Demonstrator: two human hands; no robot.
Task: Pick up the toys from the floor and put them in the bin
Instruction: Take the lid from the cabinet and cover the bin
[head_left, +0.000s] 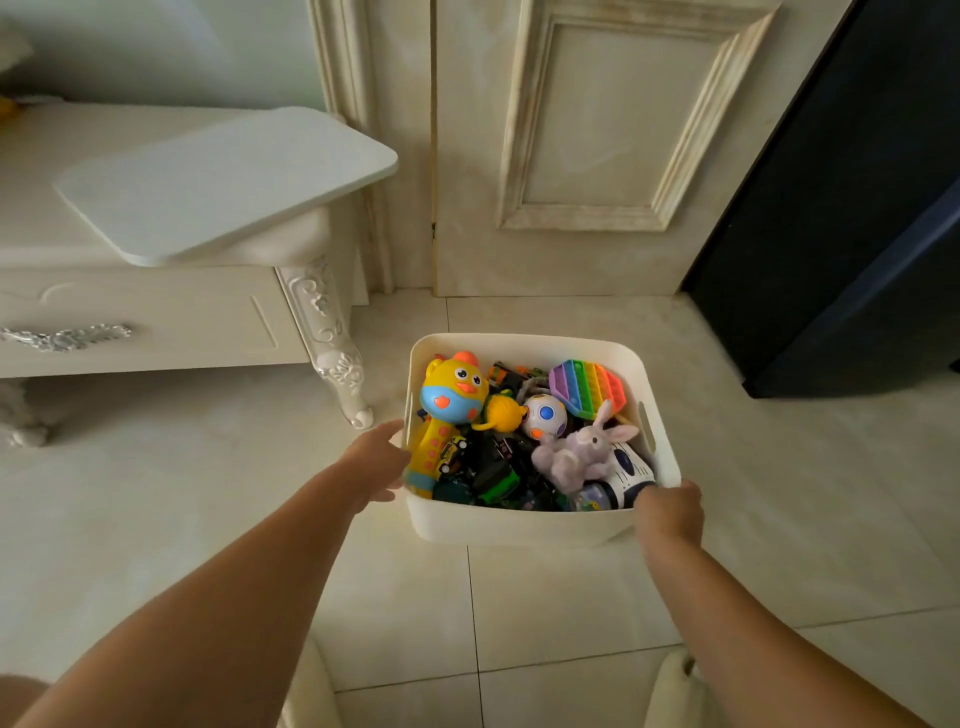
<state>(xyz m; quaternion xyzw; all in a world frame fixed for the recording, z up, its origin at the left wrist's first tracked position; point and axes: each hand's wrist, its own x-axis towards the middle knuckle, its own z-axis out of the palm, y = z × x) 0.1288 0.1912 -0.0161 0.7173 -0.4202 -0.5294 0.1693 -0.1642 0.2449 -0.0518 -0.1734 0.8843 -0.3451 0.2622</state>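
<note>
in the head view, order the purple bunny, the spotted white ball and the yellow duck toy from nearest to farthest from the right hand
From the right hand on the bin rim:
1. purple bunny, right side of the bin, nearest
2. spotted white ball, middle
3. yellow duck toy, left side, farthest

Both arms bare, stretched fwd. L hand (376, 462) w/ fingers spread against left wall of bin (519, 527); R hand (670, 512) curls over bin's near-right corner rim, gripping it.

Toys (582, 457) lie in the bin (519, 526) on the floor (208, 493), right of the cabinet (156, 322).
</note>
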